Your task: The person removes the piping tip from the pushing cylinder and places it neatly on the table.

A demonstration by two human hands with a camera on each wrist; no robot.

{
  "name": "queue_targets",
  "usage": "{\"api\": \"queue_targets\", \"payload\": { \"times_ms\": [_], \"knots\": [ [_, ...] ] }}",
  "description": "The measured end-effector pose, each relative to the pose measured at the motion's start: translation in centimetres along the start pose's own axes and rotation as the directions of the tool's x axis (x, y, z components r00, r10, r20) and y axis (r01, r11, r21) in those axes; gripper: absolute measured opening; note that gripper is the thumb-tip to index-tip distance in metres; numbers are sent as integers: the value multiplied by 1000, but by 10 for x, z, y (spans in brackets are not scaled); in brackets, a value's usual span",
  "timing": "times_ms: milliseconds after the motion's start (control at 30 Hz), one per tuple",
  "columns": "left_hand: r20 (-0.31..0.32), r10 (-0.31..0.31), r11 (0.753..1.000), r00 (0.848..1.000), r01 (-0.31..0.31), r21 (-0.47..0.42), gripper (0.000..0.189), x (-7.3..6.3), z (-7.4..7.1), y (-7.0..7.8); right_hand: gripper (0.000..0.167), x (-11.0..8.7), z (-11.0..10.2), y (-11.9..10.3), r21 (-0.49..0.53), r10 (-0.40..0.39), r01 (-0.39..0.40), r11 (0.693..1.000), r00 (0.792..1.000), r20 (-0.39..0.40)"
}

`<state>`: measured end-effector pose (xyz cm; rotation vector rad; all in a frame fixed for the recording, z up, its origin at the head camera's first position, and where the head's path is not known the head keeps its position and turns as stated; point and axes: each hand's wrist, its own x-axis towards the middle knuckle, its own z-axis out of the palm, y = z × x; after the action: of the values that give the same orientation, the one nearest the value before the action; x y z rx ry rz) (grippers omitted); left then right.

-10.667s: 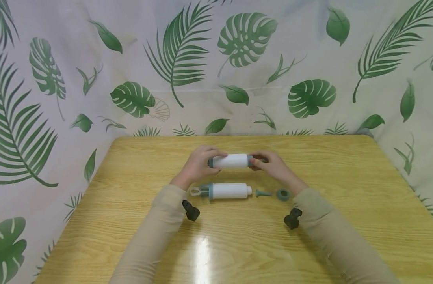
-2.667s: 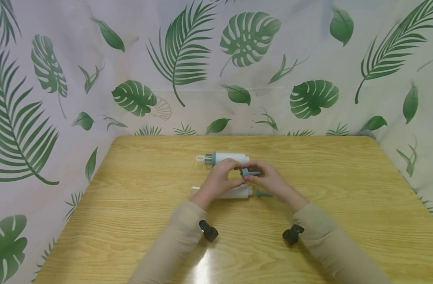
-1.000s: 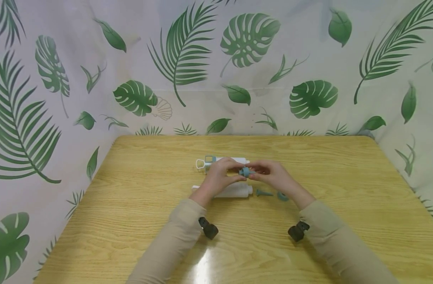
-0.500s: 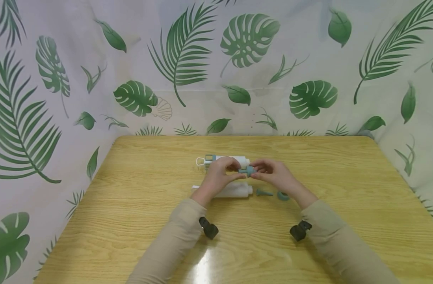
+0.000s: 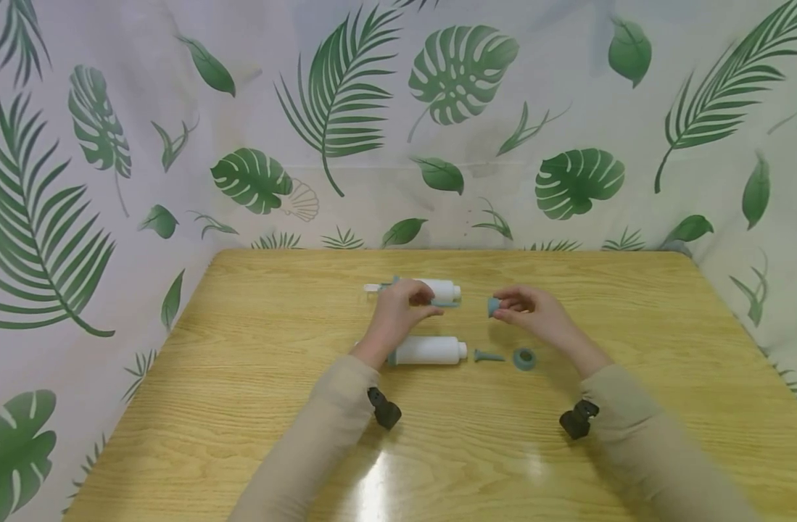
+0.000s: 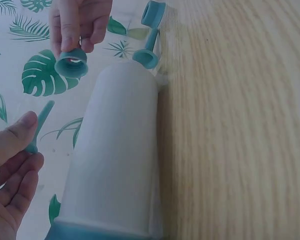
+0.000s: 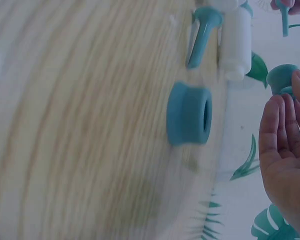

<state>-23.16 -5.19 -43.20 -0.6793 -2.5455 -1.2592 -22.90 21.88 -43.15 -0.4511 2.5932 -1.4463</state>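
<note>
My left hand (image 5: 398, 312) pinches a slim teal nozzle (image 6: 42, 125) between thumb and fingertips, held level over the farther syringe-like white barrel (image 5: 442, 290). To its right, my right hand (image 5: 535, 315) holds a teal ring-shaped cap (image 7: 281, 77) by its narrower end, with its wide open mouth facing left. A gap separates the two pieces. Nearer me lies a second white barrel (image 5: 431, 351) with a teal flange; my left wrist hides its handle end. In line with it on the table lie another teal nozzle (image 5: 489, 356) and another teal ring cap (image 5: 525, 359).
The wooden table (image 5: 254, 406) reaches back to a leaf-printed cloth (image 5: 365, 210). The farther barrel's white handle (image 5: 372, 288) sticks out left of my left hand. Black wrist cameras (image 5: 385, 409) hang under both forearms.
Half a second ago nozzle and cap were together between my hands. Now the right hand has drawn the cap off to the right, while the nozzle stays in the left.
</note>
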Motion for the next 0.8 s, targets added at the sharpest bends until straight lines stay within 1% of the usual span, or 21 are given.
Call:
{"api": "queue_targets", "payload": {
  "times_ms": [133,300,533,600,800],
  "knots": [
    [25,-25,1000,999,25,10,27,10,4,1,44,2,-8,8,-72,9,-10,997,1000,-6],
    [73,-48,999,996,46,24,24,23,10,7,45,6,-15,11,-93,51,-49,994,999,12],
    [147,-84,993,985,71,92,24,39,22,13,44,13,-20,10,-200,80,-76,977,997,11],
    [174,-87,991,981,68,114,24,44,27,13,43,16,-21,13,-223,88,-85,971,996,4],
    [234,-73,981,970,27,194,21,59,44,15,40,26,-24,27,-274,87,-88,958,996,-16]
  ]
}}
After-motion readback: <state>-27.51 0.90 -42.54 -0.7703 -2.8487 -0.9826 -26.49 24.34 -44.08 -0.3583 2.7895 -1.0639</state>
